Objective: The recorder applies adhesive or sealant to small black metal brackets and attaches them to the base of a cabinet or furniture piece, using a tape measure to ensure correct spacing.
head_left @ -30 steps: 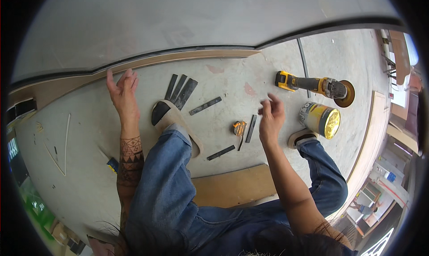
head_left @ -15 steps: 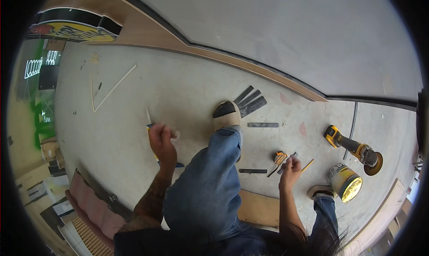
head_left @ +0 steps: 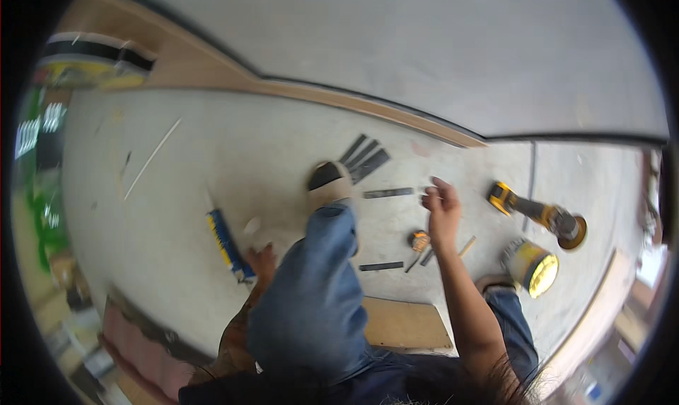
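My left hand (head_left: 262,261) is low beside my bent knee, fingers apart with nothing seen in them. Just left of it lies a blue and yellow caulk tube (head_left: 228,244), its pale nozzle pointing away. A small white round piece (head_left: 252,225) is on the floor beyond that hand. My right hand (head_left: 443,210) reaches forward, its slightly blurred fingers apart, near the end of a black strip (head_left: 388,192). Closer to me lie an orange and black tape measure (head_left: 419,240), a short dark strip (head_left: 428,256), a pencil (head_left: 467,246) and another black strip (head_left: 382,266).
Several black strips (head_left: 368,162) fan out by my shoe (head_left: 329,182). At right are a yellow and black cordless grinder (head_left: 537,211) and a tipped can (head_left: 529,265). A large grey panel (head_left: 453,51) with a wooden edge spans the far side. A tan board (head_left: 403,322) lies near me.
My right hand has moved forward from beside the tape measure, leaving the short dark strip on the floor. My left hand has drawn back off the caulk tube toward my knee. The view has shifted.
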The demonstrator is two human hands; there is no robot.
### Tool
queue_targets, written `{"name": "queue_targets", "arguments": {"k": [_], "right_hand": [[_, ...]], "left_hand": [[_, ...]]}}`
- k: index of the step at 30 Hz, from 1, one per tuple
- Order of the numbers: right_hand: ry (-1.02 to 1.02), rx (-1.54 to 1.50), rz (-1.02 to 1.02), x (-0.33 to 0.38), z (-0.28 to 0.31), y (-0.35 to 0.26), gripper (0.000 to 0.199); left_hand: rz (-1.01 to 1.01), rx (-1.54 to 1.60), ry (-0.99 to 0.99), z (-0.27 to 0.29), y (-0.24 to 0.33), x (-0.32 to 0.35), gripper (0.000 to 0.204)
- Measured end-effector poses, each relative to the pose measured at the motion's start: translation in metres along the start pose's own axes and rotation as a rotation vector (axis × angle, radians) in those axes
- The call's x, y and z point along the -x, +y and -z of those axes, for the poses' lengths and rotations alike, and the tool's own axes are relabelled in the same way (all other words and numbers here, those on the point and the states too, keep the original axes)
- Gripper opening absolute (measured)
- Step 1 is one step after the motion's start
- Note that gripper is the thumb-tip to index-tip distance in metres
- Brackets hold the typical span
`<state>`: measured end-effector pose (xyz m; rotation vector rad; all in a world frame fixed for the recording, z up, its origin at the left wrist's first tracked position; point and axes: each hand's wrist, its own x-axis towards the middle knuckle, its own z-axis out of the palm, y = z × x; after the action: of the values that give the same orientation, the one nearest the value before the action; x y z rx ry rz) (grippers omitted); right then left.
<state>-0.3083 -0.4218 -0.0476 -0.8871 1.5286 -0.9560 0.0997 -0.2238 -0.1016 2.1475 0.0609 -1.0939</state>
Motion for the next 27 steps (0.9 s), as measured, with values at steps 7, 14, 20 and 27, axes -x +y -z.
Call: {"name": "queue_targets", "arguments": {"k": [7,14,20,27], "right_hand": [[0.118,-0.069,-0.003,-0.01,-0.018,-0.035,0.053],[0.136,-0.077,0.06,-0.044,-0.023,-0.053,0.059],[0.121,-0.052,0.148,-0.059,-0.046,-0.054,0.064],[0.131,0.023,0.103,-0.06,-0.047,-0.058,0.067]], "left_hand": [[-0.185,-0.054,-0.122,-0.012,-0.035,0.012,0.029],[-0.357,-0.03,-0.031,0.014,-0.035,-0.009,0.027],[-0.526,-0.018,0.087,-0.016,0.004,-0.05,0.025],[-1.125,-0.067,-0.424,-0.121,0.136,0.024,0.035]]}}
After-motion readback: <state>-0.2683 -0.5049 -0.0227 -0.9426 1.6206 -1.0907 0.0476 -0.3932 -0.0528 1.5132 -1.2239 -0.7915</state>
